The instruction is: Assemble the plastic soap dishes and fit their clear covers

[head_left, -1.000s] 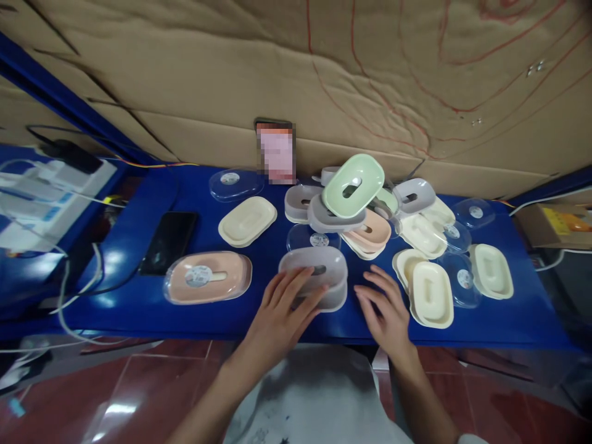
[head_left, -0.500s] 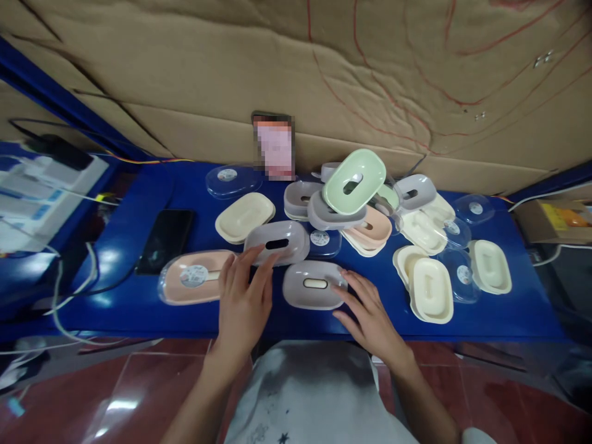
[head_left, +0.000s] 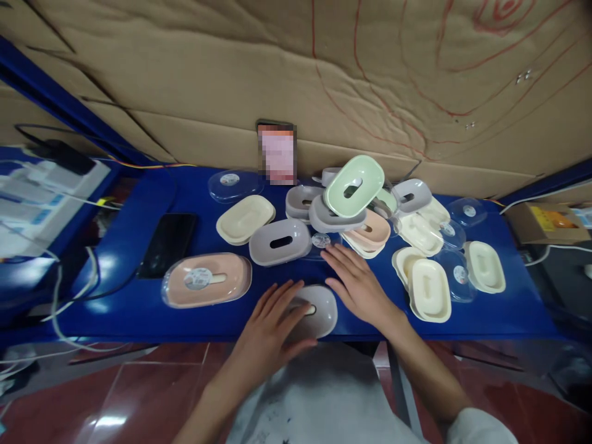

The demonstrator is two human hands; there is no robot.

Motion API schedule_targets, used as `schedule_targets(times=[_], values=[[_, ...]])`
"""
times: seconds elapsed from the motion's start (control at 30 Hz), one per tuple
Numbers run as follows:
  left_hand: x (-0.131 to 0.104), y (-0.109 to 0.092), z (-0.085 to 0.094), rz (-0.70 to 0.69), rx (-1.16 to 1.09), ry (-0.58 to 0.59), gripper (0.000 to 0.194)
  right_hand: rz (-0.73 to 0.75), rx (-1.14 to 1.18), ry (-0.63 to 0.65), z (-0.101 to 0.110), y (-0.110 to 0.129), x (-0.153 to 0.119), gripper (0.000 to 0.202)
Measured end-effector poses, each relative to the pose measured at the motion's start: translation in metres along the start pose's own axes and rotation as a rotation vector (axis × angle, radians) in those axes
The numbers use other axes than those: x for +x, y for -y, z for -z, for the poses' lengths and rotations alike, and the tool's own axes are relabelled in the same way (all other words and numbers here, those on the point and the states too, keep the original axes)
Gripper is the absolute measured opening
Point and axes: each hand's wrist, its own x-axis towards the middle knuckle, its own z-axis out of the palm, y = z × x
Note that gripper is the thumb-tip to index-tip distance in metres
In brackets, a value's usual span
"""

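Observation:
A grey oval soap dish (head_left: 326, 314) with a cream piece showing in its slot lies at the front edge of the table. My left hand (head_left: 271, 333) spans its left end, fingers over the far rim and thumb at the near rim. My right hand (head_left: 361, 287) reaches forward with outstretched fingers, their tips at the near edge of a clear plastic lid (head_left: 321, 242) with a round label. Beside that lid is another grey dish (head_left: 263, 243) with an open slot. To the left sits a peach dish (head_left: 176, 280) under a clear labelled lid.
A green dish (head_left: 367, 179) tops a pile of grey and peach dishes. Cream trays (head_left: 431, 293) and clear lids (head_left: 460, 280) lie at the right, another cream tray (head_left: 245, 219) at the left. A black phone (head_left: 169, 243), cables and a leaning phone (head_left: 277, 157) are also there.
The front grey dish has moved towards me. My left hand has left the other grey dish and come onto it; my right hand has gone from it forward to the clear lid.

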Motion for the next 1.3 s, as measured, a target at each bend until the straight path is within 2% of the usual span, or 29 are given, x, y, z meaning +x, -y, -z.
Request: schedule_targets(times=[0.13,0.23,0.37,0.47,0.53,0.63,0.73,0.8,0.83,0.9,0.97,1.03,1.07,1.17,1.3], values=[[-0.022,-0.002,-0.003,0.051,0.039,-0.102,0.037,-0.036,-0.127,-0.002,0.002,-0.009,-0.005,0.065],[-0.03,0.004,-0.006,0.096,0.068,-0.216,0.03,-0.05,-0.193,-0.045,0.002,-0.001,-0.006,0.065],[-0.032,0.008,-0.012,0.087,0.084,-0.292,0.024,0.12,-0.228,0.003,-0.006,0.018,0.027,0.059],[-0.037,0.006,-0.016,0.143,0.103,-0.304,0.032,0.201,-0.236,0.047,-0.012,0.025,0.052,0.044],[-0.042,0.005,-0.017,0.183,0.12,-0.296,0.038,0.206,-0.201,0.022,-0.009,0.025,0.053,0.037],[-0.045,0.006,-0.021,0.225,0.153,-0.281,0.05,0.159,-0.112,-0.11,0.008,0.025,0.02,0.037],[-0.034,0.004,-0.026,0.31,0.222,-0.298,0.059,0.054,-0.06,-0.218,0.025,0.026,-0.037,0.049],[-0.021,0.002,-0.027,0.357,0.266,-0.334,0.064,-0.006,-0.043,-0.232,0.029,0.031,-0.071,0.053],[-0.015,0.001,-0.027,0.336,0.273,-0.359,0.064,-0.023,-0.034,-0.227,0.029,0.033,-0.083,0.053],[-0.005,-0.001,-0.024,0.18,0.223,-0.363,0.057,-0.027,-0.01,-0.202,0.024,0.037,-0.097,0.05],[-0.002,-0.003,-0.018,-0.037,0.116,-0.259,0.044,0.013,0.018,-0.184,0.02,0.037,-0.096,0.044],[-0.006,-0.005,-0.012,-0.164,0.027,-0.142,0.035,0.068,0.058,-0.157,0.018,0.029,-0.085,0.038],[-0.011,-0.006,-0.01,-0.175,0.008,-0.121,0.034,0.085,0.072,-0.146,0.018,0.023,-0.078,0.038],[-0.029,-0.011,-0.008,-0.113,0.019,-0.159,0.036,0.038,0.028,-0.109,0.019,-0.001,-0.057,0.05],[-0.041,-0.018,-0.009,-0.029,0.027,-0.175,0.022,-0.052,-0.119,-0.019,0.007,-0.021,-0.043,0.059]])
